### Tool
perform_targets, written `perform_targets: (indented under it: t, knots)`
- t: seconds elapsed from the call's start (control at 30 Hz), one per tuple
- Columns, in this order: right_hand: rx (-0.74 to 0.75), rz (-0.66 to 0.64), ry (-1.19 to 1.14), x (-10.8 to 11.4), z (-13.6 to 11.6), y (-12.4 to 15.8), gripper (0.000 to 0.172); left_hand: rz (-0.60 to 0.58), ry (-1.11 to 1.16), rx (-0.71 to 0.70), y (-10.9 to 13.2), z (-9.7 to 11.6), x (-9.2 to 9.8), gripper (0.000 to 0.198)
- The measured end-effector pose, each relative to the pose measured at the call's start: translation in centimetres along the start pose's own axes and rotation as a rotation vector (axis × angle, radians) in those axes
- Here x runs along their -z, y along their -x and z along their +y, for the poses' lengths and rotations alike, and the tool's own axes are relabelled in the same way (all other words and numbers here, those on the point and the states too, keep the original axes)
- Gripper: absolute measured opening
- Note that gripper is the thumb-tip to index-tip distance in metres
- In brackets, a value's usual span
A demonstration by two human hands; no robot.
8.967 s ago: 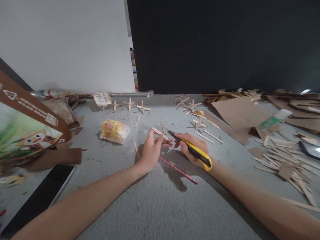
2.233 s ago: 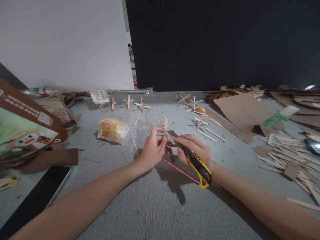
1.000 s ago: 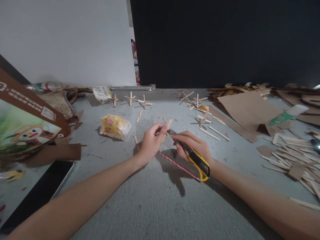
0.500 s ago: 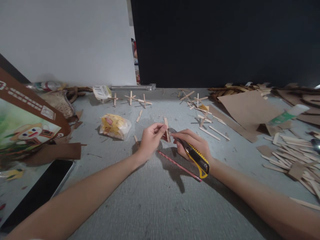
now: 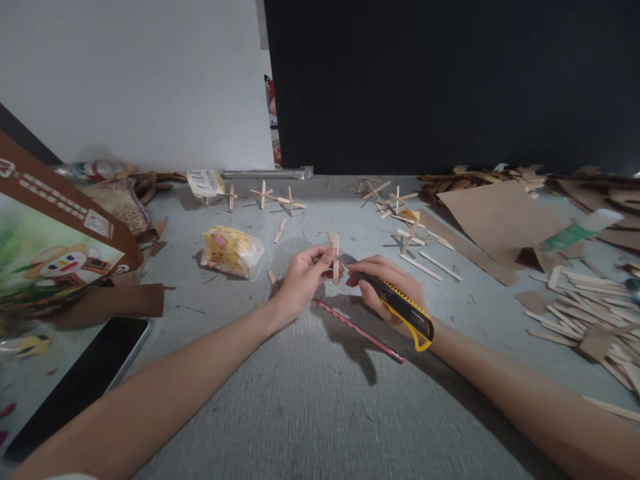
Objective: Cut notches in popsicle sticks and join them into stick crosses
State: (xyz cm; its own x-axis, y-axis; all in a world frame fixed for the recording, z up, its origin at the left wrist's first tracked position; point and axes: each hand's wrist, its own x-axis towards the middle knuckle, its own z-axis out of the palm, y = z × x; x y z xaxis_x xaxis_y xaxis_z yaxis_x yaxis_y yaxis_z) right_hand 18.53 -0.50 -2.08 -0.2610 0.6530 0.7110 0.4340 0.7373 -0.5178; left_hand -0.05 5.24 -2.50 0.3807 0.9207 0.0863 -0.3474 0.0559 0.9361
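Observation:
Between thumb and fingers, my left hand (image 5: 304, 279) pinches a wooden craft stick (image 5: 335, 267), held nearly upright over the table. A yellow and black utility knife (image 5: 400, 301) is gripped in my right hand (image 5: 389, 283). Its blade end points left at the stick, close to its side; whether they touch I cannot tell. Below both hands a red pencil (image 5: 357, 330) lies slantwise on the grey table (image 5: 280, 413). A short piece of craft stick (image 5: 273, 279) lies just left of my left hand, partly hidden by it.
Small crossed-stick pieces (image 5: 263, 195) stand at the back. A yellow plastic packet (image 5: 231, 251) lies left of centre, a phone (image 5: 83, 387) nearer me. Right are loose craft sticks (image 5: 565, 313), a glue stick (image 5: 575, 231) and cardboard (image 5: 500, 220). A brown printed bag (image 5: 60, 247) stands left.
The knife and my right hand have shifted slightly right, away from the stick. The stick has turned a little in my left hand and looks more upright.

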Motion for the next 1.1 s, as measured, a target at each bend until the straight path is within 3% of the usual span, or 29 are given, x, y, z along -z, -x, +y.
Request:
perform_targets:
  t: [0.2, 0.4, 0.6, 0.7, 0.83, 1.0, 1.1]
  knots:
    - [-0.006, -0.009, 0.011, 0.1, -0.1, 0.0, 0.022, 0.006, 0.021, 0.012, 0.1, -0.1, -0.2, 0.044]
    - [-0.032, 0.175, -0.095, -0.5, 1.1, 1.6, 0.03, 0.046, -0.135, 0.07, 0.5, -0.3, 0.1, 0.05]
    - [-0.016, 0.189, 0.152, 0.3, 2.3, 0.8, 0.011, 0.051, -0.514, -0.004, 0.5, 0.0, 0.3, 0.019]
    - [-0.165, 0.023, 0.055, 1.4, 2.5, -0.7, 0.014, -0.039, -0.816, -0.094, 0.8, 0.3, 0.0, 0.012]
    - [-0.285, -0.111, -0.306, 3.2, 2.9, -2.3, 0.028, -0.117, -1.085, -0.22, 1.4, 0.0, -0.4, 0.014]
    - [-0.549, -0.108, -0.549, 5.2, 3.1, -2.3, 0.033, -0.161, -1.13, -0.195, 1.2, 0.2, -0.3, 0.017]
    - [-0.648, -0.097, -0.462, 6.3, 2.5, -1.9, 0.032, -0.204, -1.119, -0.17, 0.7, 1.0, 0.2, 0.033]
